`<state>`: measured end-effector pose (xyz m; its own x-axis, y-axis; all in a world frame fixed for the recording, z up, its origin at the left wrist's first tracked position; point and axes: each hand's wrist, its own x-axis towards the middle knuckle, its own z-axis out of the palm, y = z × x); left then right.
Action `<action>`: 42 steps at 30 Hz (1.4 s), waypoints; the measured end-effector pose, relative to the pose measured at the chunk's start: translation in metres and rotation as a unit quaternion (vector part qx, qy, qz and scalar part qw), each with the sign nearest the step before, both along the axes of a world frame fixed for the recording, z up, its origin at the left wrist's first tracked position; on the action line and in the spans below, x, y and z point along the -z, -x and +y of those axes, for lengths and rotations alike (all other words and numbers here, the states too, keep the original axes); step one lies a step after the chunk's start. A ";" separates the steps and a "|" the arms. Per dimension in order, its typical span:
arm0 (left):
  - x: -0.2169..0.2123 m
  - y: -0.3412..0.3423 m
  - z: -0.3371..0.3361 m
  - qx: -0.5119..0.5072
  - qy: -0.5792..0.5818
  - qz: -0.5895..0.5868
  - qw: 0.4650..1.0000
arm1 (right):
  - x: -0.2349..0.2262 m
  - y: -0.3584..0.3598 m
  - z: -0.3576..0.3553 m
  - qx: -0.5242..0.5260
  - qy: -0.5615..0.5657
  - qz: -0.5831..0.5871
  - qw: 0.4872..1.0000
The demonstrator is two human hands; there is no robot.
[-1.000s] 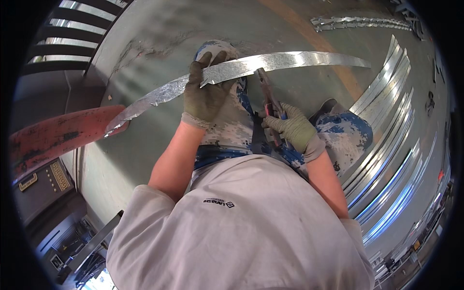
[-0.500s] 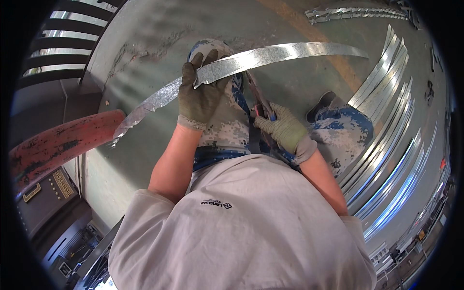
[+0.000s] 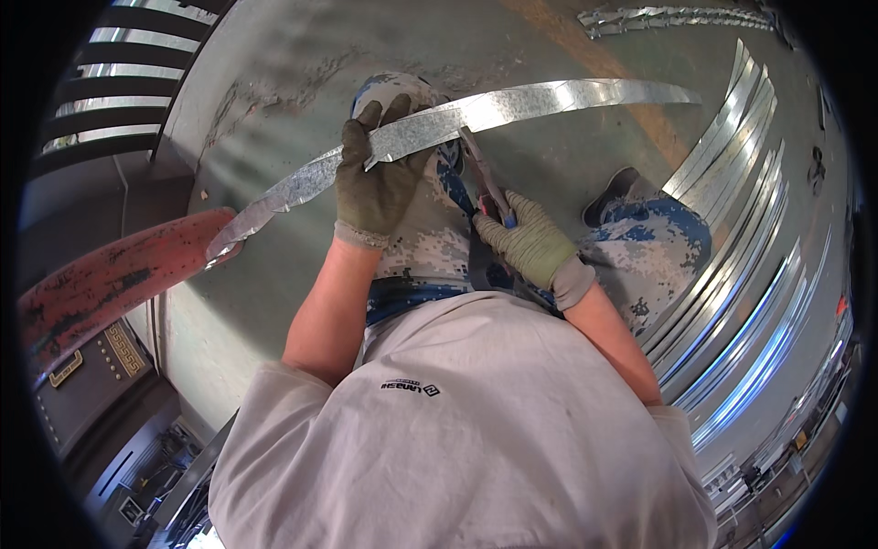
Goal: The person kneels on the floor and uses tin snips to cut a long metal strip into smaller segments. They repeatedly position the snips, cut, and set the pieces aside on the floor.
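A long galvanized sheet-metal strip (image 3: 521, 102) curves from the lower left to the upper right, its surface creased. My left hand (image 3: 377, 194), in an olive work glove, grips it left of its middle; the fingers rest over the strip's edge. My gloved right hand (image 3: 530, 240) is closed around tin snips (image 3: 483, 172) with partly visible red and blue handles. Their jaws point up at the strip's lower edge, just right of my left hand. Whether the blades touch the metal, I cannot tell. The strip's left end overlaps a red tube in view.
The worn red tube (image 3: 137, 274) juts in from the left, near a dark slatted panel (image 3: 123, 87). Several long metal strips (image 3: 722, 265) lie on the floor at my right. More notched strips (image 3: 677, 18) lie at the far right. My camouflage-clad knees (image 3: 654, 242) flank the work.
The strip's left end has shifted slightly up and left over the red tube. The snips have moved a little up and left, their jaws now at the strip's lower edge.
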<state>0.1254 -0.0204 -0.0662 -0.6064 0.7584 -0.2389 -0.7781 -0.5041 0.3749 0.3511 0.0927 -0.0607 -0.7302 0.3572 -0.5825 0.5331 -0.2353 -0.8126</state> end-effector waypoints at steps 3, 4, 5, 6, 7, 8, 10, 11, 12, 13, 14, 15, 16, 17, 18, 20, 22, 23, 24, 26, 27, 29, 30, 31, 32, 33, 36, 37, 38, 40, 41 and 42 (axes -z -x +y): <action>0.003 0.001 -0.002 0.006 -0.013 0.007 1.000 | -0.010 0.002 0.003 0.022 0.098 -0.023 0.995; 0.003 0.001 -0.003 0.007 -0.012 0.010 1.000 | -0.009 0.002 0.004 0.026 0.121 -0.022 0.992; 0.003 0.001 -0.003 0.008 -0.015 0.014 1.000 | -0.008 0.002 0.004 0.030 0.144 -0.022 0.989; 0.003 0.000 -0.002 0.009 -0.018 0.017 1.000 | -0.010 0.003 0.005 0.034 0.156 -0.020 0.987; 0.002 -0.001 -0.002 0.009 -0.021 0.021 1.000 | -0.013 0.003 0.006 0.037 0.167 -0.018 0.985; 0.001 -0.001 -0.002 0.003 -0.005 0.013 1.000 | -0.015 0.004 0.006 0.040 0.179 -0.017 0.983; -0.001 -0.002 -0.002 -0.010 0.028 -0.004 1.000 | -0.012 0.003 0.003 0.035 0.163 -0.013 0.986; 0.000 -0.002 -0.002 -0.006 0.022 0.001 1.000 | -0.010 0.003 0.002 0.033 0.155 -0.011 0.987; 0.001 -0.001 -0.003 -0.001 0.016 0.005 1.000 | -0.009 0.003 0.003 0.037 0.157 -0.005 0.987; 0.003 0.000 -0.004 0.004 0.012 0.009 1.000 | -0.009 0.003 0.003 0.040 0.161 0.001 0.986; 0.003 0.000 -0.005 0.005 0.011 0.015 1.000 | -0.008 0.003 0.002 0.044 0.164 0.006 0.985; 0.003 0.000 -0.006 0.006 0.011 0.021 1.000 | -0.006 0.003 0.002 0.044 0.172 0.013 0.984; 0.004 0.000 -0.006 0.007 0.010 0.028 1.000 | -0.004 0.002 0.002 0.044 0.180 0.019 0.983; 0.004 0.000 -0.005 0.003 0.021 0.029 0.999 | -0.002 0.001 0.003 0.044 0.187 0.026 0.981; 0.004 0.000 -0.004 -0.001 0.031 0.030 0.999 | 0.001 0.002 0.003 0.045 0.191 0.043 0.980; 0.005 -0.001 -0.006 0.001 0.042 0.042 0.998 | 0.008 0.001 0.002 0.048 0.202 0.074 0.975; 0.006 -0.001 -0.006 0.014 0.038 0.067 0.997 | 0.009 -0.003 0.005 0.043 0.255 0.074 0.963; 0.007 0.000 -0.007 0.018 0.032 0.075 0.997 | 0.009 -0.004 0.008 0.040 0.280 0.074 0.956; 0.008 0.000 -0.008 0.021 0.026 0.083 0.996 | 0.010 -0.003 0.008 0.054 0.315 0.082 0.944; 0.010 0.001 -0.012 0.024 0.022 0.079 0.996 | 0.012 -0.003 0.008 0.083 0.386 0.097 0.914; 0.010 0.003 -0.014 0.024 0.022 0.067 0.997 | 0.013 -0.004 0.008 0.087 0.418 0.101 0.899; 0.010 0.005 -0.013 0.020 0.021 0.046 0.999 | 0.016 -0.007 0.008 0.095 0.480 0.111 0.865; 0.009 0.004 -0.013 0.015 0.018 0.034 0.999 | 0.019 -0.007 0.007 0.090 0.530 0.131 0.833; 0.008 0.004 -0.012 0.010 0.015 0.023 1.000 | 0.023 -0.008 0.007 0.085 0.576 0.151 0.799; 0.009 0.005 -0.012 0.013 0.004 0.019 1.000 | 0.029 -0.008 0.005 0.079 0.620 0.170 0.762; 0.010 0.007 -0.012 0.016 -0.007 0.015 1.000 | 0.043 -0.009 0.000 0.078 0.653 0.182 0.731; 0.013 0.009 -0.016 0.019 -0.022 -0.009 1.000 | 0.047 -0.005 -0.022 0.105 0.732 0.243 0.628; 0.012 0.012 -0.014 0.018 -0.029 -0.018 0.999 | 0.042 -0.004 -0.019 0.103 0.735 0.252 0.621; 0.011 0.013 -0.012 0.019 -0.031 -0.014 0.999 | 0.034 -0.003 -0.016 0.101 0.738 0.262 0.614; 0.010 0.009 -0.010 0.023 -0.037 -0.008 0.999 | 0.030 -0.002 -0.011 0.094 0.727 0.262 0.627; 0.008 0.009 -0.010 -0.004 0.023 0.003 1.000 | 0.033 -0.002 -0.010 0.089 0.713 0.253 0.648; 0.007 0.010 -0.007 -0.009 0.038 0.013 0.999 | 0.034 -0.002 -0.008 0.085 0.699 0.243 0.668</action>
<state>0.1155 -0.0269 -0.0731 -0.6268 0.7274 -0.2793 -0.7586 -0.4879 0.4319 0.3527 0.0848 -0.0943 -0.9724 -0.1846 -0.1425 0.1551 -0.9683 0.1960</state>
